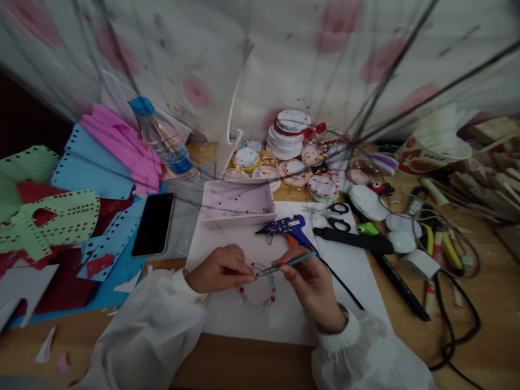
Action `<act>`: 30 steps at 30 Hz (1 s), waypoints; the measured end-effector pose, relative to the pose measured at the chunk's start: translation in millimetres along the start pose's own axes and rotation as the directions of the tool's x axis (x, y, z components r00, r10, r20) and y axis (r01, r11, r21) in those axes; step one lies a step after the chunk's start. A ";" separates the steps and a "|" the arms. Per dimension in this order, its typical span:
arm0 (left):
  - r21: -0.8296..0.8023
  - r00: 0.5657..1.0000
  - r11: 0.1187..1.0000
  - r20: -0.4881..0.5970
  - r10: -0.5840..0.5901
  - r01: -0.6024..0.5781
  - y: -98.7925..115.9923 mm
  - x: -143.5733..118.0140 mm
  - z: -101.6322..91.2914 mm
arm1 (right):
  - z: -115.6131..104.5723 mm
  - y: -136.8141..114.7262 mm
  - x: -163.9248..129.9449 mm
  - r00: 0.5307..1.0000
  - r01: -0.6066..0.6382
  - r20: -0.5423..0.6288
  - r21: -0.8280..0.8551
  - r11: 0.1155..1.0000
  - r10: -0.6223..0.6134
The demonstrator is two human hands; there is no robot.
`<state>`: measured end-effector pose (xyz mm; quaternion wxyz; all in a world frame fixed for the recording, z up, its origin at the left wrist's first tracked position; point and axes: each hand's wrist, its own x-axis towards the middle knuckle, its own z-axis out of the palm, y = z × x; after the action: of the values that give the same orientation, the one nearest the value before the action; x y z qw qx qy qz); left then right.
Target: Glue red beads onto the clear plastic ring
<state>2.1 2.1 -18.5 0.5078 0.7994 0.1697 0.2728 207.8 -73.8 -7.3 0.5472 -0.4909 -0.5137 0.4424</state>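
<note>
My right hand (311, 284) grips a pair of teal tweezers (298, 260), whose tips point left toward my other hand. With its fingers pinched together, my left hand (221, 270) meets the tweezer tips at the edge of a beaded ring (273, 298). This ring is thin and pale, dotted with small red beads, and hangs or rests just over a white sheet (292, 327). Whether a tiny bead sits between the left fingertips is too small to make out. Behind the hands lies a blue glue gun (298, 230), and a pale pink box (239, 216) holds a few red beads.
Scissors (339, 216) and a black marker-like stick (353, 241) lie right of the glue gun. A phone (153, 225), a water bottle (168, 141) and cut coloured paper (91, 162) are at left. Decorated discs (294, 170) stand behind; cables (447, 346) and wood sticks crowd the right.
</note>
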 end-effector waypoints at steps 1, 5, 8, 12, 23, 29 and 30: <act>0.003 1.000 1.000 -0.002 0.003 -0.003 1.1 1.0 -0.3 | 0.0 0.1 -0.1 1.000 0.001 0.003 0.005 1.000 -0.001; 0.016 1.000 1.000 0.003 0.004 -0.004 3.9 3.0 -1.1 | -0.2 -0.3 -0.2 1.000 0.014 0.020 0.011 1.000 -0.014; 0.017 1.000 1.000 0.002 0.002 -0.002 3.8 2.8 -0.9 | -0.3 -0.9 -0.3 0.999 0.019 0.027 0.002 1.000 -0.019; 0.029 1.000 1.000 0.008 -0.002 0.001 3.7 2.8 -0.8 | -0.1 -0.3 -1.0 0.999 0.028 0.036 -0.014 1.000 -0.027; 0.019 1.000 0.999 -0.001 -0.028 0.028 7.1 3.2 -2.0 | -3.3 -7.4 5.8 0.994 -0.085 -0.079 -0.041 0.996 0.081; 0.012 1.000 1.000 0.002 -0.009 0.009 2.6 2.1 -0.8 | 1.4 -1.4 4.1 0.991 -0.128 -0.042 0.012 0.992 0.129; 0.003 1.000 1.000 -0.001 -0.002 0.002 0.8 1.3 -0.1 | 1.7 -0.6 3.7 0.990 -0.131 -0.042 0.016 0.991 0.131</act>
<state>3.1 2.5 -17.4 0.5067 0.8000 0.1711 0.2721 206.4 -70.0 -6.3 0.5312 -0.5294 -0.4654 0.4701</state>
